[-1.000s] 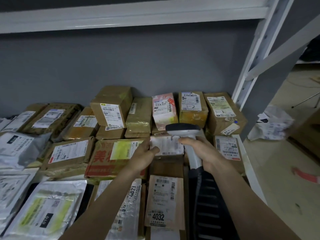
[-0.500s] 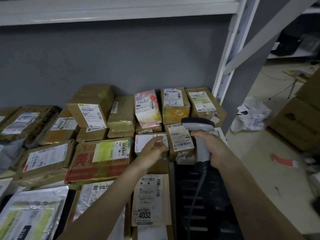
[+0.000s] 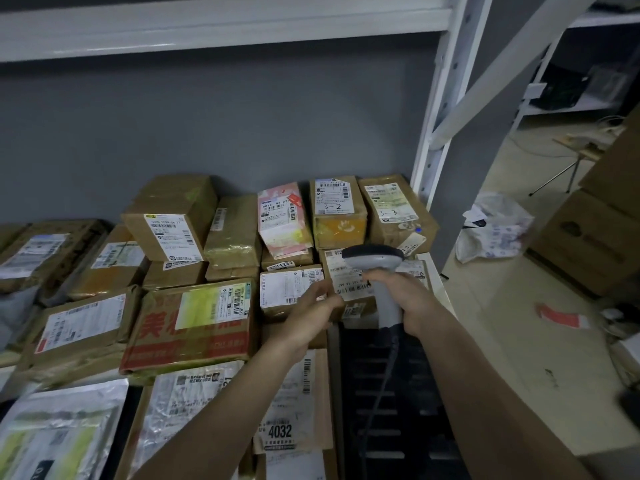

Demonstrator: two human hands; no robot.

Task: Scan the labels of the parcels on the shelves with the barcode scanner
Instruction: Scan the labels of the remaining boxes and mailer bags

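Note:
Many taped brown parcels with white labels fill the shelf. My right hand (image 3: 407,301) grips the handle of the grey barcode scanner (image 3: 374,259). The scanner's head hangs over a labelled parcel (image 3: 348,282) near the shelf's right end. My left hand (image 3: 310,315) holds the right edge of a small brown parcel (image 3: 285,289) just left of it, fingers on the white label; the hand is blurred. In front lies a parcel marked 4032 (image 3: 289,420), partly under my left forearm.
A red-printed carton (image 3: 194,323) and silver mailer bags (image 3: 55,431) lie to the left. A black slatted crate (image 3: 391,403) sits below the scanner. The white shelf upright (image 3: 438,126) stands right of the parcels. On the floor beyond are a white bag (image 3: 495,230) and cardboard boxes (image 3: 588,244).
The scanner has moved right, from above the small parcel to above its right-hand neighbour. My left hand stays on the small parcel. The view has swung to the right.

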